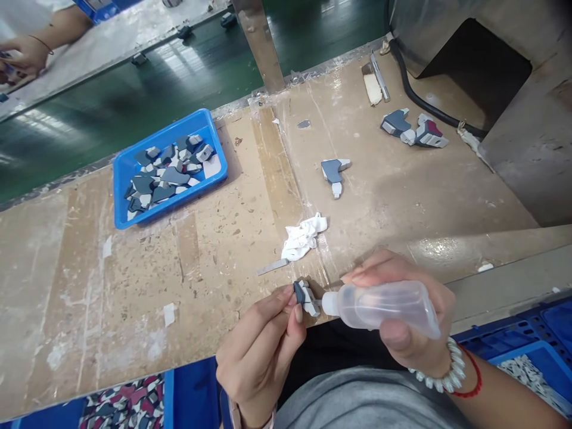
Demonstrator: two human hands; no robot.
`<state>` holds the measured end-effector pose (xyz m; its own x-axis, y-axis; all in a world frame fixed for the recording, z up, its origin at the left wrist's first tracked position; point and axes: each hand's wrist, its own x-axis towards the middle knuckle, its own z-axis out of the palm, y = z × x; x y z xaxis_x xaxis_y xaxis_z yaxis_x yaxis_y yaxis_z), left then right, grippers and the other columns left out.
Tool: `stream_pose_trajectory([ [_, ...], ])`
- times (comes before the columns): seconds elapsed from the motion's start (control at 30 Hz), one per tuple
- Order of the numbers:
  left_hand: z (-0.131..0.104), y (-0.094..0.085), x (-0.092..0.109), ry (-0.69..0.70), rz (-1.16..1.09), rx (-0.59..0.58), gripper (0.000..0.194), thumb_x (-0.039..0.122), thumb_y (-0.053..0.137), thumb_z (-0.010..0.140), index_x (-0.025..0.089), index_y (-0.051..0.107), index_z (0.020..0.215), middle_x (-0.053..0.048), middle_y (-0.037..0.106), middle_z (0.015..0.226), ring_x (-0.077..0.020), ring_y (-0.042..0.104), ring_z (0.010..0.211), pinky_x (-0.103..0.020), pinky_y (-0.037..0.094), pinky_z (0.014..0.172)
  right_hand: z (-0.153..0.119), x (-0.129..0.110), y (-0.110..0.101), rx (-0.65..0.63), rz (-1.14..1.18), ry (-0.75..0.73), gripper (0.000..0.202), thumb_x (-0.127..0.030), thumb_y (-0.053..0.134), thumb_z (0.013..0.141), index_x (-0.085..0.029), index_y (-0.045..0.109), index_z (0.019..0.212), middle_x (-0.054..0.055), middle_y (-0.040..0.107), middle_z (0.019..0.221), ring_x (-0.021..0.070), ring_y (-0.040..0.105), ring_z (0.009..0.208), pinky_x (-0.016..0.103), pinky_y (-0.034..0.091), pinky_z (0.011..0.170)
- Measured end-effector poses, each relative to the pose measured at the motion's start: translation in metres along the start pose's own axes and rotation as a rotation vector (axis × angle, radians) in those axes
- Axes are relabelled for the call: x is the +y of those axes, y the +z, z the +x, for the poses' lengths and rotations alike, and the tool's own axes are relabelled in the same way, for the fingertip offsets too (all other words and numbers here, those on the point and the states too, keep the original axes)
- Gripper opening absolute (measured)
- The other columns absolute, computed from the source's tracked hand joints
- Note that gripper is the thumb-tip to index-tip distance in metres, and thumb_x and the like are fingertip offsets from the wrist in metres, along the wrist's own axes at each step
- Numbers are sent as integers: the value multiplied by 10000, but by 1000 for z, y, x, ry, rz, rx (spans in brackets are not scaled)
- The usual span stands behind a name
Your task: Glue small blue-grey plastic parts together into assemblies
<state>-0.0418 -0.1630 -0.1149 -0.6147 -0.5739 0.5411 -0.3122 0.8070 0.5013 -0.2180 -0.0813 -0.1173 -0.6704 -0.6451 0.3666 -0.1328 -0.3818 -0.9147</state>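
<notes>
Near the front edge of the table, my left hand (pixel 263 345) pinches a small grey and white plastic part (pixel 306 298) between thumb and fingers. My right hand (pixel 415 316) is wrapped round a translucent squeeze bottle (pixel 384 307), tilted on its side with its nozzle at the part's right side. Whether the tip touches the part I cannot tell. Just beyond the part lie a crumpled white cloth (pixel 304 236) and a flat metal strip (pixel 272 267). Farther back rests a grey and white part (pixel 334 174).
A blue tray (pixel 117 196) of grey and white parts stands at the left. Two joined parts (pixel 413 130) and a knife-like tool (pixel 379 77) lie back right, near a black cable (pixel 406 89). Bins of parts sit below the table. A co-worker's hand (pixel 24 56) shows beyond the green belt (pixel 179 65).
</notes>
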Motion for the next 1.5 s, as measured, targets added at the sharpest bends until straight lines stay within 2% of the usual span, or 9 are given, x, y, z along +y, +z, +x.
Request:
stream_pose_trajectory([
  [0.37, 3, 1, 2, 1, -14, 5, 251, -94, 732, 764, 136, 710, 860, -47, 753, 996, -162, 741, 880, -275, 633, 821, -2, -2, 0, 97, 87, 26, 234, -426, 734, 851, -212, 735, 946, 62, 690, 806, 209, 655, 736, 329, 565, 583],
  [0.5, -1, 0, 2, 26, 35, -22, 233, -53, 729, 805, 132, 726, 948, -65, 749, 1032, -171, 735, 949, -285, 628, 850, 0, -7, -17, 294, 318, 177, 246, -393, 787, 804, -283, 678, 994, 27, 618, 1022, 156, 628, 722, 293, 595, 561],
  [0.7, -17, 4, 1, 90, 111, -51, 324, 31, 744, 841, 103, 706, 1155, -102, 750, 1136, -216, 692, 1138, -328, 595, 977, 7, -4, -47, 220, 179, 355, 369, -224, 880, 703, -274, 599, 937, 14, 724, 987, 226, 753, 886, 348, 651, 794],
  [0.87, -15, 6, 3, 50, 127, 18, 270, 22, 652, 907, 92, 681, 1167, -85, 751, 1050, -181, 682, 1054, -299, 569, 940, 10, 1, -46, 211, -111, 214, 466, -318, 768, 864, -305, 527, 1262, 64, 769, 1043, 262, 747, 991, 372, 631, 753],
  [1.13, 0, -5, 16, 26, 66, 112, 296, 270, 431, 1056, 103, 676, 1050, -78, 729, 854, -152, 630, 844, -264, 520, 797, 16, 12, -50, 52, -459, 169, 847, -290, 929, 648, -237, 474, 1360, 120, 648, 1239, 312, 639, 1145, 542, 491, 1011],
  [1.27, 3, -11, 24, 19, 59, 166, 393, 360, 392, 1055, 98, 676, 985, -72, 694, 772, -151, 627, 832, -265, 519, 777, -4, -5, -42, 350, -383, -157, 347, -253, 825, 776, -245, 672, 1087, 50, 599, 1071, 215, 598, 999, 393, 474, 962],
  [1.33, 4, -13, 28, 41, 33, 173, 404, 366, 387, 1056, 99, 673, 954, -70, 682, 773, -154, 637, 862, -276, 531, 793, -19, -15, -31, 165, -230, -33, 169, -369, 701, 902, -228, 704, 996, 45, 618, 909, 188, 613, 862, 314, 523, 806],
  [1.43, 8, -17, 35, 87, -45, 165, 389, 366, 403, 1058, 113, 665, 923, -51, 687, 789, -140, 648, 860, -276, 559, 781, -33, -25, -16, -471, 142, 384, 535, -695, 580, 886, -208, 709, 1064, 52, 667, 734, 168, 615, 596, 260, 520, 519],
  [1.5, 11, -19, 38, 75, -108, 120, 403, 398, 408, 1054, 124, 667, 910, -40, 688, 787, -131, 654, 833, -266, 576, 736, -37, -27, -8, -641, 280, 635, 584, -739, 608, 840, -216, 694, 1086, 48, 680, 699, 156, 612, 533, 254, 523, 501],
])
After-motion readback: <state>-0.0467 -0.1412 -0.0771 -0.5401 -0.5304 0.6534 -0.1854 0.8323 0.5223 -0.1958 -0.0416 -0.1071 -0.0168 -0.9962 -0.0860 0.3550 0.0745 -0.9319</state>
